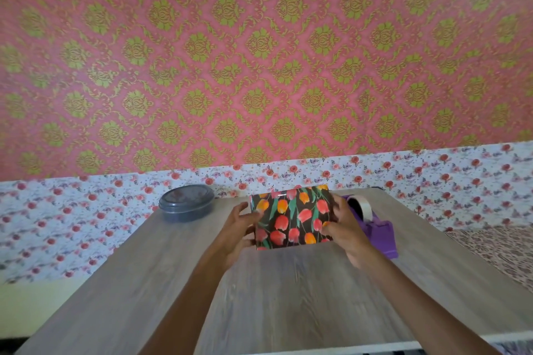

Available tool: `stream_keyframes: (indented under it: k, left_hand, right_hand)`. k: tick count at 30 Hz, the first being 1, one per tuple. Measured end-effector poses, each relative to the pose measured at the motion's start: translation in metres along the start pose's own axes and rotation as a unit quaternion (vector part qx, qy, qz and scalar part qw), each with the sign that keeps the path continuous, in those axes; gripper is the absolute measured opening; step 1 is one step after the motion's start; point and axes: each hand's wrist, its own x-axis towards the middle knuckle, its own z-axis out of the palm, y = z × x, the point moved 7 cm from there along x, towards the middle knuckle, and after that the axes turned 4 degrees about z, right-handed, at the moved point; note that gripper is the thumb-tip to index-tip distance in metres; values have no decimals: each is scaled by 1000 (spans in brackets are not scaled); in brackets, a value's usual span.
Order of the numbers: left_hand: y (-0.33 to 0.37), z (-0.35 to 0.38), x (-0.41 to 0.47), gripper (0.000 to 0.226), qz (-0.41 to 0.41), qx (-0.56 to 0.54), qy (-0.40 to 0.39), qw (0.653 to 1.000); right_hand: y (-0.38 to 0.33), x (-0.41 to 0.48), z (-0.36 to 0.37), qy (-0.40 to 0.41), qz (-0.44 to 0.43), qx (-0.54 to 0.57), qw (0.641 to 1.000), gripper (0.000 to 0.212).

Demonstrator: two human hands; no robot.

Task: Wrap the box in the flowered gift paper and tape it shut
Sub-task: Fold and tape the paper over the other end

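Observation:
The box point(292, 217) is covered in black gift paper printed with red and orange tulips and stands on its edge on the wooden table point(288, 297), its broad face tilted toward me. My left hand point(238, 232) grips its left end, with the thumb on the front and the fingers curled behind. At the right end, my right hand point(346, 228) holds the box, fingers curled over the paper. A strip of shiny tape shows near the top edge of the box. The purple tape dispenser point(375, 225) with its roll sits just right of my right hand.
A round grey lidded container point(187, 203) stands at the table's far left. Behind the table runs a flowered wall covering under pink and gold wallpaper. A patterned cloth point(501, 251) lies beyond the table's right edge. Bare wood stretches between my forearms and the near edge.

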Motion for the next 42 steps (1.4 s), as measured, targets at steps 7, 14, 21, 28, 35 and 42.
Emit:
stream_keyframes:
  k: [7, 14, 21, 28, 35, 42]
  left_hand:
    - [-22, 1, -22, 57, -19, 13, 118, 993]
    - [-34, 8, -36, 46, -16, 26, 183, 983]
    - [-34, 17, -37, 58, -23, 46, 118, 992]
    - [-23, 11, -37, 43, -28, 71, 129, 989]
    - [28, 42, -2, 41, 142, 527, 8, 838]
    - [19, 51, -4, 42, 122, 645, -43, 753]
  right_hand:
    - [15, -25, -1, 36, 54, 39, 997, 87]
    - [23, -43, 9, 84, -6, -21, 996, 19]
    - [18, -42, 12, 41, 22, -62, 997, 18]
    - [13, -40, 9, 0, 94, -118, 989, 63]
    - [-35, -15, 35, -59, -133, -470, 870, 52]
    - [-18, -10, 37, -113, -160, -533, 823, 51]
